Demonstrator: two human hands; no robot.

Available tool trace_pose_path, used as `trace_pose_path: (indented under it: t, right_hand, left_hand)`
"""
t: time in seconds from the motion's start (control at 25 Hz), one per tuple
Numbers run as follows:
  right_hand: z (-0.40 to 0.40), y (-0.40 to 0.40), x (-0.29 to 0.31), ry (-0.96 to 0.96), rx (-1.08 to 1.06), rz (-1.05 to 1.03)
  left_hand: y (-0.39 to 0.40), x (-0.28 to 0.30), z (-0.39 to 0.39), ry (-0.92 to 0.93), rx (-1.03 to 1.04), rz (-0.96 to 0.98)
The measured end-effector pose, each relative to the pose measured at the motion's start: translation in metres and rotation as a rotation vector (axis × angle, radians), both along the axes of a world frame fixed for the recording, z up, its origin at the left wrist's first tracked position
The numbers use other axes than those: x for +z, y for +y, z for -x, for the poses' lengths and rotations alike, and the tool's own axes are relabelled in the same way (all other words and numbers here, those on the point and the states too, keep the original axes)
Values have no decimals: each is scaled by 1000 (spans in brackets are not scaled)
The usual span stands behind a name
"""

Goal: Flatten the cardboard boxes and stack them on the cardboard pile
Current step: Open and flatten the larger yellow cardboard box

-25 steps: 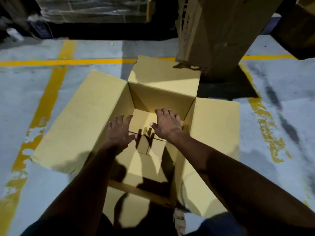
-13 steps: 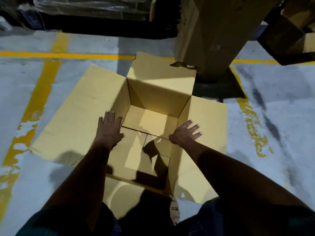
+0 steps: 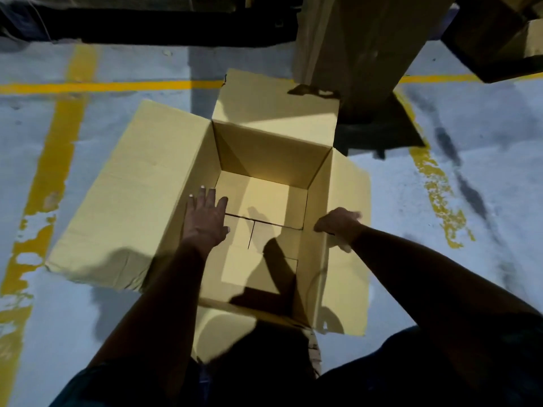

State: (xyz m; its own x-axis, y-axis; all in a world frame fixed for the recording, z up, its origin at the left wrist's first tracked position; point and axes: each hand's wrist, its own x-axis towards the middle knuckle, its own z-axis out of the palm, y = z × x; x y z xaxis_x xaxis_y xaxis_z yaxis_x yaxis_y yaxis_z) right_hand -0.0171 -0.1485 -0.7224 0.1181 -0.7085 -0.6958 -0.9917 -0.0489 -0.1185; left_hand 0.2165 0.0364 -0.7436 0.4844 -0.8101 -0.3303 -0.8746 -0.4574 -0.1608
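Observation:
An open yellow cardboard box [image 3: 264,154] stands upright on the floor in front of me, its four top flaps spread outward. My left hand [image 3: 207,220] lies with straight fingers against the box's left wall at its top edge. My right hand [image 3: 338,226] curls over the top edge of the right wall, where the right flap [image 3: 349,201] folds out. The box's bottom flaps [image 3: 264,207] are closed, with seams showing. A tall stack of brown cardboard [image 3: 361,45] rises just behind the box.
The grey concrete floor [image 3: 484,177] carries yellow painted lines [image 3: 61,136] on the left and right. More brown boxes [image 3: 499,36] sit at the top right. A dark wrapped pallet runs along the far edge.
Both hands came up out of the box's inside and moved apart to the left and right walls. My right hand's fingers went from spread to curled over the right edge.

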Motion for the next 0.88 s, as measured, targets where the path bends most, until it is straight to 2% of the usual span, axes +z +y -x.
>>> trace_pose_path:
  t: [0.08, 0.24, 0.36, 0.52, 0.6, 0.68, 0.8, 0.88]
  right_hand:
    - [0, 0, 4, -117, -101, -71]
    - [-4, 15, 10, -245, -213, 31]
    - [-6, 16, 12, -320, -222, 95]
    - [1, 2, 18, -424, -271, 53]
    - [8, 0, 24, -455, -268, 73]
    - [15, 2, 35, -486, -258, 104]
    - [28, 0, 54, -528, -227, 175]
    - [39, -3, 70, -561, -227, 219]
  left_hand:
    - [-2, 2, 1, 6, 2, 19]
    - [0, -1, -1, 43, 39, 50]
    - [3, -4, -3, 60, 67, 80]
    - [10, 7, -4, 189, 215, 210]
    - [16, 17, -4, 189, 243, 265]
    - [22, 31, -2, 58, 196, 263]
    - [25, 55, 8, -257, 83, 308]
    - [34, 72, 11, -265, 210, 445]
